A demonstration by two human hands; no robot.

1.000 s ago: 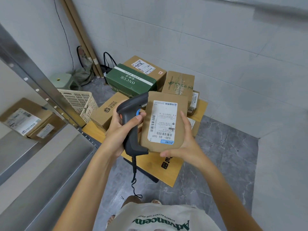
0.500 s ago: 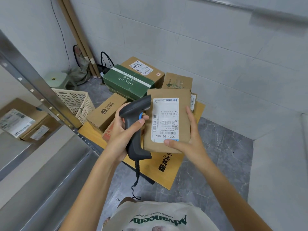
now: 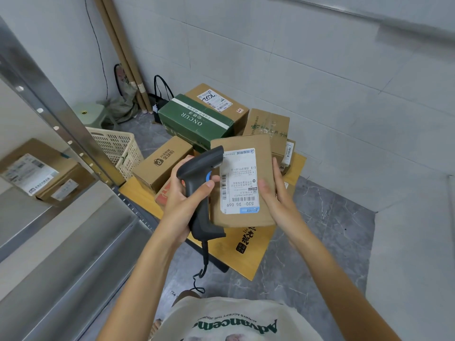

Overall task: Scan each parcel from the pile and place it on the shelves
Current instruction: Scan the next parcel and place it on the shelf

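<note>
- While the left hand [image 3: 183,203] wraps its fingers round the handle of the black scanner [image 3: 200,190], thumb beside the blue trigger, the right hand [image 3: 275,200] holds the flat brown parcel [image 3: 242,180] by its right edge, thumb pressed on the front face.
- The parcel sits just right of the scanner head, its long axis running away from the person, the white label [image 3: 238,180] facing up and partly under the scanner's nose (likely too close to read the barcodes well).
- Judged from this, the scan is the step in hand; the shelving comes after.
- The metal shelves [image 3: 73,242] lie to the left, nearer the scanner hand than the parcel hand, so the parcel must cross over.
- Below, the pile [image 3: 204,119] of cartons rests on flattened yellow cardboard [image 3: 246,254] on a grey marbled floor [image 3: 320,230], in a corner of pale tiled walls; a cream basket [image 3: 118,146] stands by the shelf post.
</note>
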